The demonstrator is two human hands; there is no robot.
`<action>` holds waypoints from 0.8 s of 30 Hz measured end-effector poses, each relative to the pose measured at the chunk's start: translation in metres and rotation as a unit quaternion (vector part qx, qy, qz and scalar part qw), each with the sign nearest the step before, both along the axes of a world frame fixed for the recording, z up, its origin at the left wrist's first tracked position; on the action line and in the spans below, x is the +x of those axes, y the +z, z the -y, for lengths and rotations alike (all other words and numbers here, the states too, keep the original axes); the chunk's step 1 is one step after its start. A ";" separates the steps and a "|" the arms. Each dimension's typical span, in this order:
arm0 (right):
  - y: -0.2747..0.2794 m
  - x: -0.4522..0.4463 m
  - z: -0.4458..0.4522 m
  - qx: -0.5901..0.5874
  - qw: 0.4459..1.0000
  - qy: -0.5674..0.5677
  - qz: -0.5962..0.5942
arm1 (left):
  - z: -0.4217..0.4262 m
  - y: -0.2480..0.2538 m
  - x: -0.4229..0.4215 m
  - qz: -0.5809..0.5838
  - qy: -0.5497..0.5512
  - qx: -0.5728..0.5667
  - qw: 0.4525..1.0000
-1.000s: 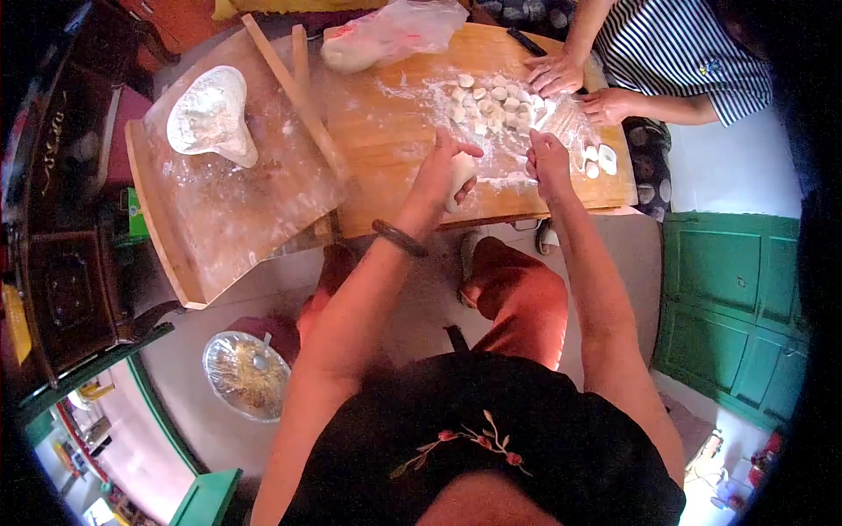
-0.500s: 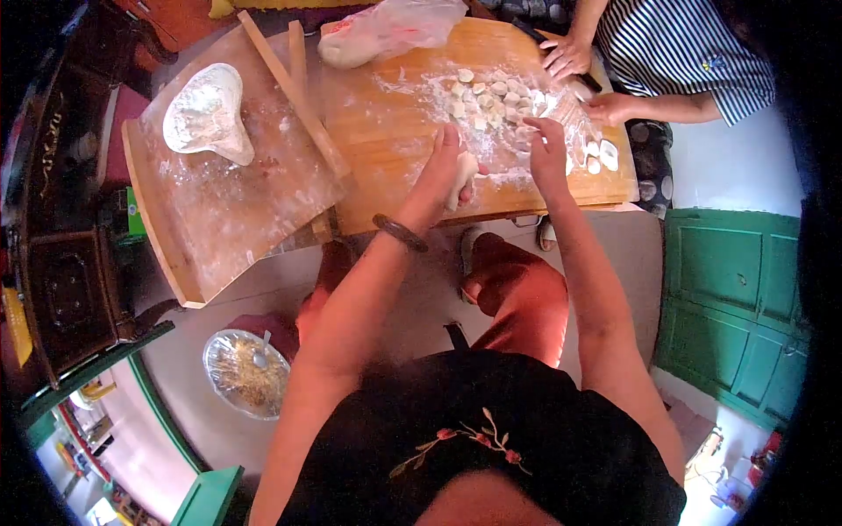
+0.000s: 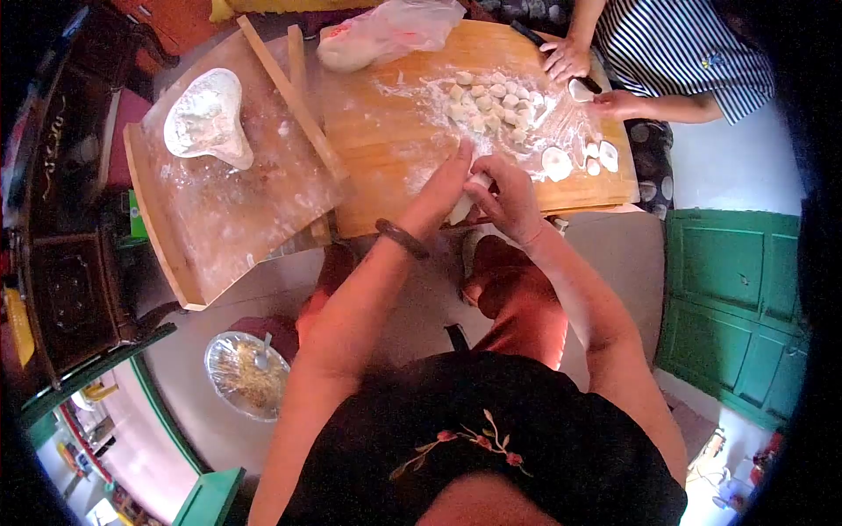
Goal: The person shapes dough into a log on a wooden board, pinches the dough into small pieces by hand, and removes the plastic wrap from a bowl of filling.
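A pale roll of dough [image 3: 460, 210] is held at the front edge of the table. My left hand [image 3: 445, 186] is wrapped round it, thumb up. At the roll's upper end, my right hand [image 3: 510, 197] has its fingers closed on the dough, close against my left hand. Beyond them, many small cut dough pieces [image 3: 498, 107] lie in flour on the wooden table [image 3: 377, 140]. To their right are a flat dough round [image 3: 556, 164] and several smaller rounds.
Across the table, another person's hands [image 3: 566, 61] work a dark-handled rolling pin [image 3: 528, 35] and a dough round [image 3: 580, 89]. A plastic bag [image 3: 403, 35] lies at the back. Left is a rimmed board [image 3: 228, 219] with a floury white scoop-shaped container [image 3: 180, 131]. A basin [image 3: 219, 381] stands below.
My right hand has moved left and down from above the pieces onto the dough roll. One flat round now shows near the front right. The other person's dough round has shifted.
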State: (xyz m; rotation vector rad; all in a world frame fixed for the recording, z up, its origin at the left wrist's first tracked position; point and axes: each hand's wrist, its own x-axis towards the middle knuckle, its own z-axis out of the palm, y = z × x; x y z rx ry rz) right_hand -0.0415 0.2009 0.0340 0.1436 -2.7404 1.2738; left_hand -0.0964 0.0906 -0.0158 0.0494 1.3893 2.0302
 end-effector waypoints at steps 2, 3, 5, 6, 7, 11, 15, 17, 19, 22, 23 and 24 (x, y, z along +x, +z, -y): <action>0.007 -0.004 0.001 0.042 0.997 -0.017 -0.060 | 0.011 0.008 -0.004 -0.028 -0.069 0.015 0.997; 0.006 -0.004 0.001 0.018 0.999 -0.037 -0.025 | 0.020 0.021 -0.007 -0.031 -0.146 0.037 0.988; 0.001 -0.005 -0.002 -0.030 0.996 -0.074 0.046 | 0.025 0.037 -0.007 0.021 -0.153 -0.003 0.988; -0.004 -0.006 -0.004 -0.014 0.997 -0.069 0.026 | 0.026 0.039 -0.007 0.049 -0.156 -0.023 0.986; -0.009 -0.007 -0.005 0.002 0.998 -0.064 0.006 | 0.026 0.038 -0.007 0.047 -0.155 -0.008 0.987; -0.002 -0.007 0.011 -0.128 0.988 -0.068 0.061 | 0.022 0.030 -0.004 0.071 -0.134 0.023 0.988; 0.009 -0.009 0.022 -0.203 0.974 -0.087 0.052 | 0.021 0.040 0.001 0.109 -0.078 0.024 0.991; 0.011 -0.012 0.024 -0.175 0.980 -0.095 0.020 | 0.014 0.033 0.009 0.065 -0.012 0.017 0.998; -0.005 -0.013 0.014 -0.074 0.987 -0.127 -0.056 | 0.004 0.011 0.012 -0.126 0.035 -0.045 0.990; -0.011 -0.015 -0.002 -0.029 0.986 -0.162 -0.027 | 0.003 0.006 0.013 -0.421 0.000 -0.214 0.881; -0.008 -0.015 -0.008 -0.030 0.984 -0.173 0.007 | 0.000 0.018 0.024 -0.455 -0.030 -0.145 0.878; -0.005 -0.016 -0.017 0.086 0.978 -0.174 0.073 | -0.006 0.031 0.035 -0.489 -0.060 -0.074 0.867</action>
